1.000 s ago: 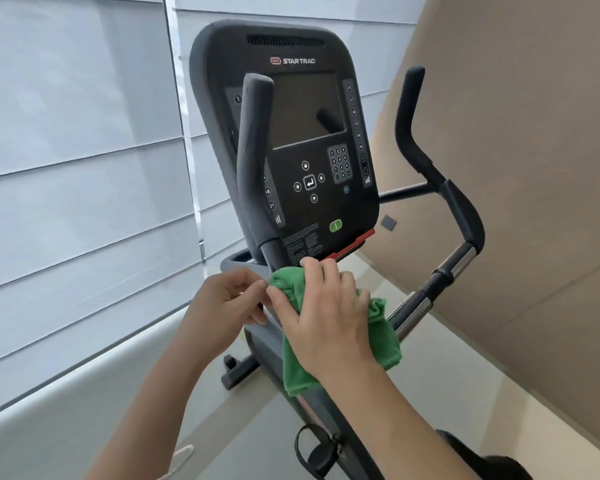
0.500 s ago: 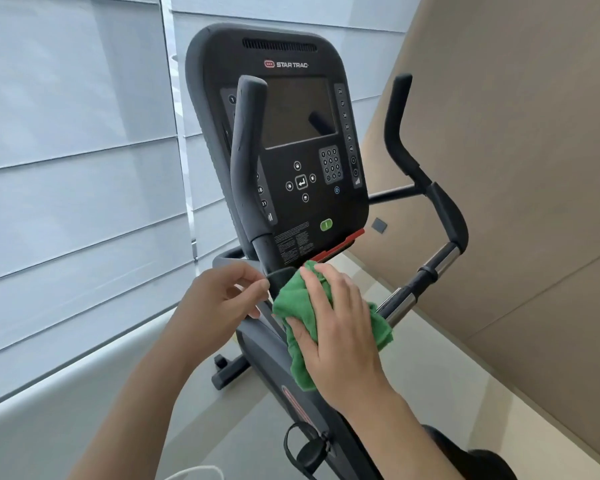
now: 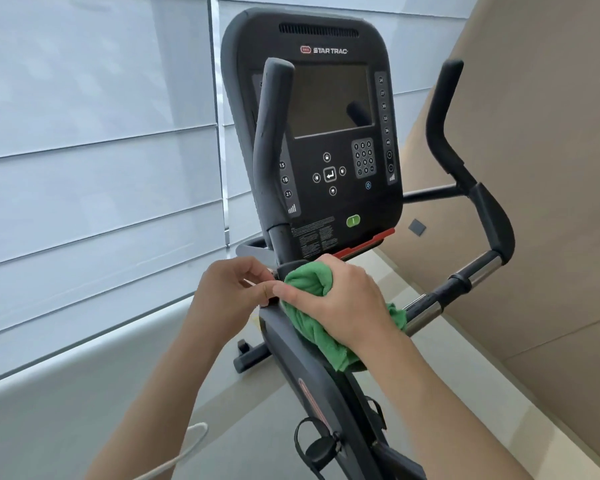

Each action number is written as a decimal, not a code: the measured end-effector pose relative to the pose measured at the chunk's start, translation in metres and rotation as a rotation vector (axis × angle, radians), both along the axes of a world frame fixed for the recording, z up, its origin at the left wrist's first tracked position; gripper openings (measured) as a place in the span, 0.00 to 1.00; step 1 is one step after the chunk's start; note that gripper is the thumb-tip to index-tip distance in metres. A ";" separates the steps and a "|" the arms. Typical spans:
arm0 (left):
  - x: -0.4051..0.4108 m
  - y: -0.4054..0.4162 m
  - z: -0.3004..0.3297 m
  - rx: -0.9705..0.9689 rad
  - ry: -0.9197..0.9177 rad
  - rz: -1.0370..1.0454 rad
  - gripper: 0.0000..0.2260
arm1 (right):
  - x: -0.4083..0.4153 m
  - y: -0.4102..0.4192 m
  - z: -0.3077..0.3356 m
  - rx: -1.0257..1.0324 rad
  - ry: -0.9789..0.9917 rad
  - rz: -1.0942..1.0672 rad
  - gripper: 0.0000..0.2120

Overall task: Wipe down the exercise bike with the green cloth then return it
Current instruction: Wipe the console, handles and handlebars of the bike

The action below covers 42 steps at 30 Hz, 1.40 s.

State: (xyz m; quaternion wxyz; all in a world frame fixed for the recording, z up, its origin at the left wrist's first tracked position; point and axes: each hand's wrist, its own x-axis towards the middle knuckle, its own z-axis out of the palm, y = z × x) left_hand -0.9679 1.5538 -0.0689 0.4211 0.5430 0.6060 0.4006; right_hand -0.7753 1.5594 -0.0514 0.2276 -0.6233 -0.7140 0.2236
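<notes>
The right hand's [image 3: 340, 303] fingers are curling over the bunched green microfibre cloth [image 3: 312, 306] and pressing it onto the top of the dark grey exercise bike frame [image 3: 312, 372], just below the black console with its dark screen and keypad [image 3: 329, 133], while a loose end of the cloth is hanging down the frame toward the wrist. Just left of the cloth, the left hand's [image 3: 229, 292] fingers are curling inward with the thumb meeting the fingertips at the frame's edge, though whether they are pinching anything I cannot tell. To the right of the console, the black bent handlebar with chrome sections [image 3: 478, 237] is standing clear of both hands.
</notes>
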 end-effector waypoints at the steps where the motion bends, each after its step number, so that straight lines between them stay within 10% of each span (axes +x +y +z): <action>1: 0.001 -0.001 0.000 -0.011 0.001 0.004 0.08 | 0.002 0.005 0.000 -0.038 0.071 0.018 0.28; 14: 0.019 -0.036 0.023 0.007 0.174 0.011 0.05 | 0.034 -0.031 -0.011 0.220 0.398 -0.117 0.09; 20: 0.016 -0.048 0.020 0.003 0.176 -0.022 0.06 | 0.074 -0.092 0.002 0.368 0.496 -0.172 0.28; 32: 0.018 -0.028 0.019 0.020 0.149 -0.006 0.07 | 0.016 -0.056 -0.031 0.338 -0.053 0.029 0.28; 42: 0.014 -0.013 0.014 -0.051 0.076 -0.009 0.09 | 0.043 -0.089 -0.050 0.447 0.031 0.047 0.25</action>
